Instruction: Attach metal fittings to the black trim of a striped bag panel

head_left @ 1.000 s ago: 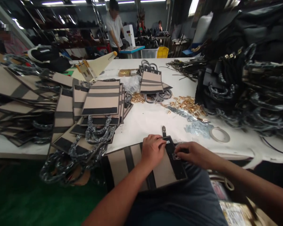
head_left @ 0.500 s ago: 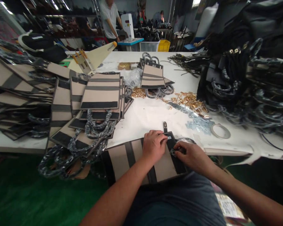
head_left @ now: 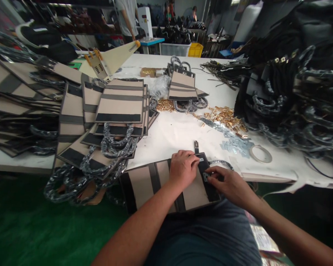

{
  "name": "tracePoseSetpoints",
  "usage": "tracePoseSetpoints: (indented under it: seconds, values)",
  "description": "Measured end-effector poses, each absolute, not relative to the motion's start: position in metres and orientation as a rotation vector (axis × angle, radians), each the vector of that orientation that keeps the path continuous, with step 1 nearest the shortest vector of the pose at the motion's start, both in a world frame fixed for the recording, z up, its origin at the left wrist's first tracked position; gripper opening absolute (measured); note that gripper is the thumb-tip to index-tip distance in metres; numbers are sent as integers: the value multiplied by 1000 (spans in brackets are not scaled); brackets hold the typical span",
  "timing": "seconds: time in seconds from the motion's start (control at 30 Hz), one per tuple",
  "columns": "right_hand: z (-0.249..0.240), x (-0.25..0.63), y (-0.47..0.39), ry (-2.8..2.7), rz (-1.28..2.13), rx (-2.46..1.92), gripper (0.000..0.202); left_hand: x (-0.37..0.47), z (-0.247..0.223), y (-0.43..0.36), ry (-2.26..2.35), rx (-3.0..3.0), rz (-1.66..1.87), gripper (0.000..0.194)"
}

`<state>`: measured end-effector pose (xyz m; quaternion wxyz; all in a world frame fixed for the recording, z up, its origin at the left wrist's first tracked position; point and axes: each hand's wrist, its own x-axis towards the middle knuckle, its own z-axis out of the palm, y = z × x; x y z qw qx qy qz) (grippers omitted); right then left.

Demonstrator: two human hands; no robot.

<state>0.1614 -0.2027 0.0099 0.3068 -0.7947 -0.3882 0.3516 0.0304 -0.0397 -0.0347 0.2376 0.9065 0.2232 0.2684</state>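
A beige panel with dark stripes (head_left: 194, 195) rests across my lap and the table's front edge. My left hand (head_left: 184, 166) lies on its upper part, fingers bent together beside a small metal plate (head_left: 201, 160) on the black end band. My right hand (head_left: 222, 180) pinches another small metal plate (head_left: 205, 177) against the same band. A short black tab with a metal fitting (head_left: 196, 146) sticks out past the panel's far edge. Behind the band, part of a plastic-wrapped handle (head_left: 221, 162) shows.
Striped panels with wrapped handles (head_left: 119, 107) are stacked at the left. Gold fittings (head_left: 224, 116), grey metal plates (head_left: 235, 144) and a tape roll (head_left: 260, 153) lie on the white table (head_left: 166, 135). Black bags (head_left: 266, 92) pile up at the right; a person (head_left: 127, 18) stands behind.
The view has shifted slightly. The small plate in my right hand now sits flatter on the black band and shows more. My left hand has stayed on the panel.
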Motion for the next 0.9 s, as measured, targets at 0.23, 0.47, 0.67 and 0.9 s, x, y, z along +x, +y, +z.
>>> tracePoseSetpoints:
  seconds: [0.23,0.47,0.67,0.9]
  values:
    - [0,162,-196,-1142,840,-2188,34,31,-37,-40,615,2493,726,7]
    - [2,166,-196,-1367,718,-2285,32,31,-36,-39,611,2487,708,7]
    - [4,165,-195,-1390,693,-2326,32,31,-34,-40,611,2484,712,8]
    - [2,162,-192,-1453,633,-2411,29,31,-34,-39,612,2488,716,6]
